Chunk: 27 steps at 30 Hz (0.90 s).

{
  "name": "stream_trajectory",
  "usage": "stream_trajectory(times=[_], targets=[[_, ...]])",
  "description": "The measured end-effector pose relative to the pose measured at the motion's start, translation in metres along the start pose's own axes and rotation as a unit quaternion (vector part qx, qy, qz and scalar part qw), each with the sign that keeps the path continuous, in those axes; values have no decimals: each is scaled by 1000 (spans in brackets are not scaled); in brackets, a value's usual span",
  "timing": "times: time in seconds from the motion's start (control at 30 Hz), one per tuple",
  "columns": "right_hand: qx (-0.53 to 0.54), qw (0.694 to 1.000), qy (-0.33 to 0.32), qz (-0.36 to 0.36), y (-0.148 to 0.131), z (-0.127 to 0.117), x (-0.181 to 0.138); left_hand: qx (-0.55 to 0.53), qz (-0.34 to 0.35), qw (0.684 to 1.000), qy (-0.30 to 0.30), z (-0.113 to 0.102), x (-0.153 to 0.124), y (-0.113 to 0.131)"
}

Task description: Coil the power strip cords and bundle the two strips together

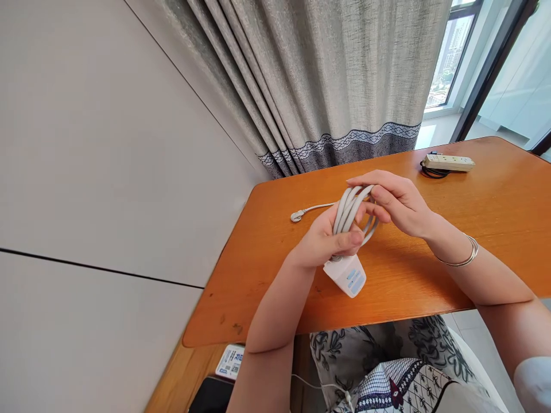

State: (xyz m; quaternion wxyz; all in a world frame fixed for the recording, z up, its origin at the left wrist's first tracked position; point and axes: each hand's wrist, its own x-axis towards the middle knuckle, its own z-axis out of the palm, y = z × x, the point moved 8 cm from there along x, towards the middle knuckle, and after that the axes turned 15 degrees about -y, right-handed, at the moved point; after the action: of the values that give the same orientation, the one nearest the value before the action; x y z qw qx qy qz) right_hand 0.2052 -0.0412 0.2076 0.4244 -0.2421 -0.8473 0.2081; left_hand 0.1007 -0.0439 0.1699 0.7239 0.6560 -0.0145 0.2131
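A white power cord (350, 209) is wound into several loops above the wooden table (258, 269). My left hand (329, 238) is closed round the lower part of the coil, its thumb across the loops. At the top right of the loops, my right hand (400, 203) pinches the cord with its thumb and fingers. Below my left palm shows the end of a white block (346, 275) with a blue-printed label; the rest of it is hidden by that hand. One length of cord runs left along the tabletop to a white plug (297, 216).
A cream power strip (450, 162) with a black cord lies at the table's far right. Grey curtains (344, 86) hang behind the table, and a pale panel (107, 143) borders its left. Below the front left corner are a printed white box (230, 361) and a black object (210, 396).
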Motion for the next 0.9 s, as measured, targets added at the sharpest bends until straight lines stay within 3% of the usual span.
stream_trajectory(times=[0.13, 0.37, 0.43, 0.53, 0.63, 0.73, 0.9], targets=[[45, 998, -18, 28, 11, 10, 1, -59, 40, 996, -44, 3, 3, 5], [139, 989, -2, 44, 42, 29, -4, -67, 23, 997, -13, 0, 5, -1], [142, 987, -19, 74, 56, 39, -5, -45, 44, 998, 29, -7, 2, 9], [131, 974, -127, 135, 70, 65, -6, 12, 127, 983, 129, -23, -12, 39], [49, 953, -244, 171, 68, 86, -8, 64, 203, 954, 210, -37, -29, 68], [-49, 919, -332, 205, 62, 94, -12, 99, 250, 930, 250, -45, -41, 84], [-197, 881, -358, 237, 61, 92, -17, 181, 315, 862, 354, -57, -57, 90]])
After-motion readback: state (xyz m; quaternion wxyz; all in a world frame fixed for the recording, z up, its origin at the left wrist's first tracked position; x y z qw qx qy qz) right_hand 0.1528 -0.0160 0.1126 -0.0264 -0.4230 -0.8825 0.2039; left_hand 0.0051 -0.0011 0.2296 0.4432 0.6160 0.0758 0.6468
